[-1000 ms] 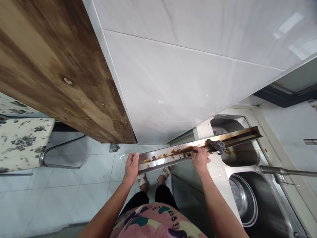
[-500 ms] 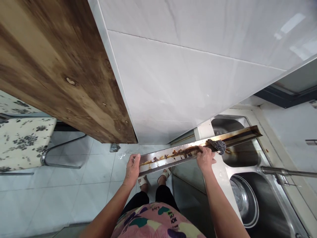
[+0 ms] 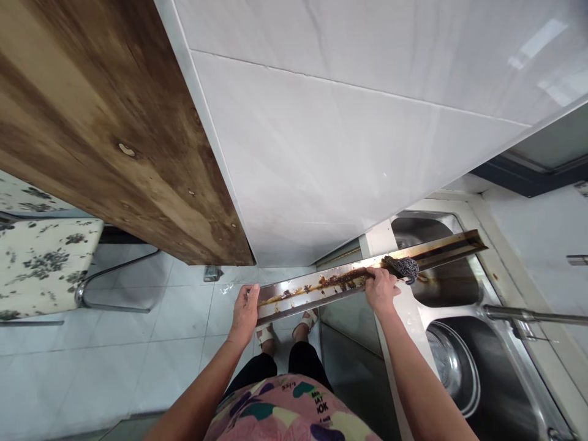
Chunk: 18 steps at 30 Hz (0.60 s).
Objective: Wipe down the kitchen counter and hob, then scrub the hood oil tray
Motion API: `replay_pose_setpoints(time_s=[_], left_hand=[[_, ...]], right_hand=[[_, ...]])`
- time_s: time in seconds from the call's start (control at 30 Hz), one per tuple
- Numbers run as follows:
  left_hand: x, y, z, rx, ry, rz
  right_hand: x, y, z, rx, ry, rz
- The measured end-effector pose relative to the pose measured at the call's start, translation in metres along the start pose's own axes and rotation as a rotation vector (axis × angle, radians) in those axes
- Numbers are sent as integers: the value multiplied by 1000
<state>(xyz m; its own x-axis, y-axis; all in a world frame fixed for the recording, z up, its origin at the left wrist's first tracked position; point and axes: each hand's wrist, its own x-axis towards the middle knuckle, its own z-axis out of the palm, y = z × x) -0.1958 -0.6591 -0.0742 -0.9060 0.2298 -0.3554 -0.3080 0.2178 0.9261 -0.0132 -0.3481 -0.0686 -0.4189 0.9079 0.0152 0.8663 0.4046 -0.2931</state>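
A long stainless-steel channel (image 3: 298,300), like a grease trough, slants from the middle of the view up to the right. Dark brown, sticky grease streaks its inside, and its far right end is stained brown. My left hand (image 3: 244,311) is closed around the left end, thumb on top. Past the middle, my right hand (image 3: 381,290) grips the front edge, its fingertips reaching into the greasy groove. A dark grey scouring pad (image 3: 405,268) rests in the channel against my right hand's far side. Whether my fingers also hold the pad is hidden.
Under the channel's right part lies a double sink (image 3: 459,312); a steel bowl (image 3: 452,367) sits in the nearer basin. A tap (image 3: 528,316) reaches over the divider. White tiled wall (image 3: 349,153) stands ahead, a wooden panel (image 3: 124,122) and a floral chair (image 3: 50,263) at left.
Almost nothing differs. The view has shifted slightly, and both hands keep nearly the same places on the channel, with the pad still beside my right hand.
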Motion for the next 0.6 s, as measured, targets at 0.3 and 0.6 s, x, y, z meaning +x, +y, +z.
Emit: replay_pose_setpoints(time_s=[0.3,0.6], left_hand=[[3,-9,0,10,6,-2],[1,-9,0,-8,-2,-3]], right_hand=[[-4,-1,3,-51,30,-86],[-20,-23,4,-68,-18,-138]])
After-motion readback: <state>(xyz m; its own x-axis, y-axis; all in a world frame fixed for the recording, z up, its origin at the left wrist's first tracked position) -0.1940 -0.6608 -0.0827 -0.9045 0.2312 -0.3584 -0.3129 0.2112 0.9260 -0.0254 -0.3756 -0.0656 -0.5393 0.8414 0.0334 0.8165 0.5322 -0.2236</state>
